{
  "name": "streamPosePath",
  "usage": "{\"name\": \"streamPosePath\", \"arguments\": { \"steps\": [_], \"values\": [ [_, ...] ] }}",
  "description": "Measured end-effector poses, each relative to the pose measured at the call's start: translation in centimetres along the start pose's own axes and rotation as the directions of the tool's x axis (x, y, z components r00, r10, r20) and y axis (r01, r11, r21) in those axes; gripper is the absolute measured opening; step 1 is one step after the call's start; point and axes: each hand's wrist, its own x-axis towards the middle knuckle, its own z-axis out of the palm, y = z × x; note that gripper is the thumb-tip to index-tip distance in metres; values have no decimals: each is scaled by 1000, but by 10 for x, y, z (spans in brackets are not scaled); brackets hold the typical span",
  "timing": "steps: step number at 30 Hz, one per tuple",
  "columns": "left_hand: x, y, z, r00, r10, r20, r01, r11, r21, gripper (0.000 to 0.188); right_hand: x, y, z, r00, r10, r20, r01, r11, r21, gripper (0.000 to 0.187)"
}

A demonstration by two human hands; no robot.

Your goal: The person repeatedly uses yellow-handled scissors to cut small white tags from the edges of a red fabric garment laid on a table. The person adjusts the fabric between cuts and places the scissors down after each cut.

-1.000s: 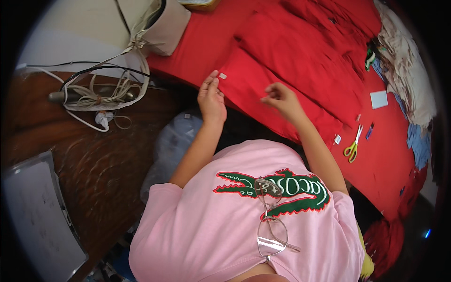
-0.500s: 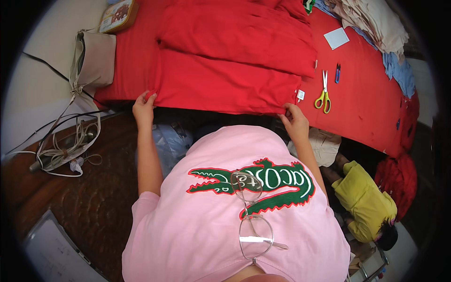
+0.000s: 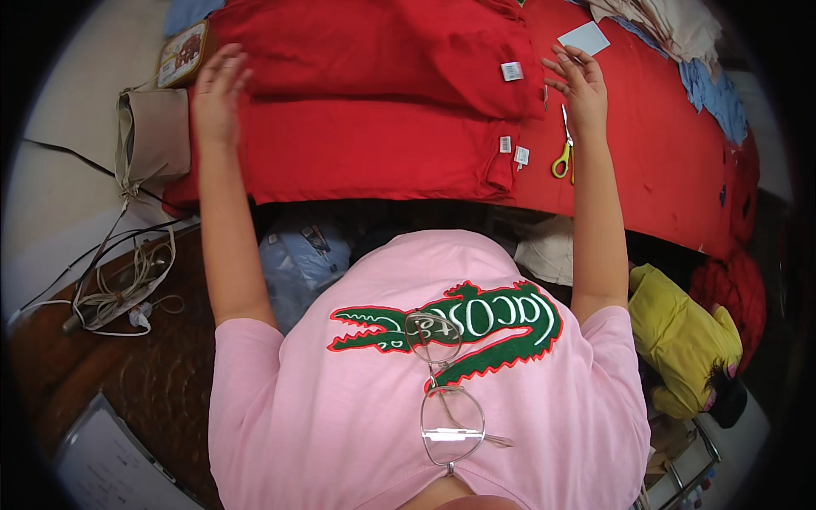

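Red cloth garments lie flat on a red-covered table. The lower piece (image 3: 365,153) reaches the near edge, and a second red piece (image 3: 365,59) overlaps it farther back. Small white tags (image 3: 511,70) show along their right edges. My left hand (image 3: 219,93) is over the left side of the red cloth, fingers apart and nothing in them. My right hand (image 3: 580,85), likewise open and without a hold, is raised just right of the cloth. Yellow-handled scissors (image 3: 561,160) lie close to my right wrist, partly hidden by it.
At the left sit a beige bag (image 3: 157,136) and a yellow-rimmed box (image 3: 182,55). Coiled cables (image 3: 127,285) lie below them. A white card (image 3: 584,39) and piled beige cloth (image 3: 671,25) are far right. A person in yellow (image 3: 680,340) is at lower right.
Both hands have let go of the red cloth's near corners and moved up and outward over the table. The cloth's tags now show more at its right edge.
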Motion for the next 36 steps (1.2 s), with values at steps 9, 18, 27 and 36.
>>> {"name": "streamPosePath", "arguments": {
  "steps": [9, 18, 27, 36],
  "values": [
    [-165, -118, -4, 893, -218, 394, -132, 710, 692, 34, -107, 100, -70, 993, 93, 75, -34, 821, -570, 28],
    [-209, -113, -13, 795, -308, 523, -446, 287, 848, 111, -170, 57, -30, 954, -89, 288, 260, 724, -639, 18],
    [-208, -129, -26, 840, -108, 532, -439, 443, 782, 72, -225, 90, -129, 999, 32, 27, 9, 456, -890, 10],
    [-177, -103, -31, 736, -185, 651, -482, 533, 696, 18, -129, 81, -119, 994, -61, -87, -57, 381, -923, 34]
  ]
}}
